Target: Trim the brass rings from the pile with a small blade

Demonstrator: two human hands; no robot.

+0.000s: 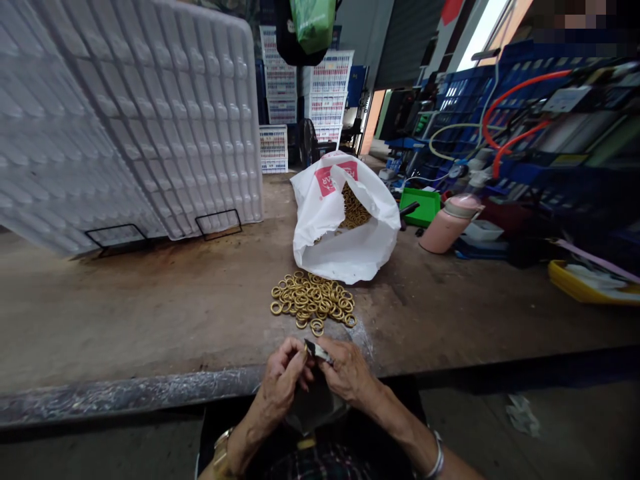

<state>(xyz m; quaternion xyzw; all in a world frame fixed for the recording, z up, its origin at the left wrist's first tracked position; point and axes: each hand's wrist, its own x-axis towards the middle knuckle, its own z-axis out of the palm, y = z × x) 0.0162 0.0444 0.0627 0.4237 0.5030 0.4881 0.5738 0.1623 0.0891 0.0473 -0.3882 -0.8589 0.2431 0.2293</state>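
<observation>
At the table's front edge, my left hand (284,375) is closed in a pinch on a small brass ring (306,348), of which only a sliver shows between the fingers. My right hand (347,371) is closed round a small tool (319,351) with a dark tip and a pale, shiny body; its exact kind is unclear. The tool's tip meets the ring at my left fingertips, or lies right beside it. Just beyond both hands, a loose pile of brass rings (314,298) lies on the wooden table (215,313).
Behind the pile, a white plastic sack (313,230) gapes open with more rings inside. Ribbed white trays (200,120) stand upright at left on black wire stands (219,225). To the right are a green bin (421,207), a pink bottle (447,227) and a yellow tray (580,287).
</observation>
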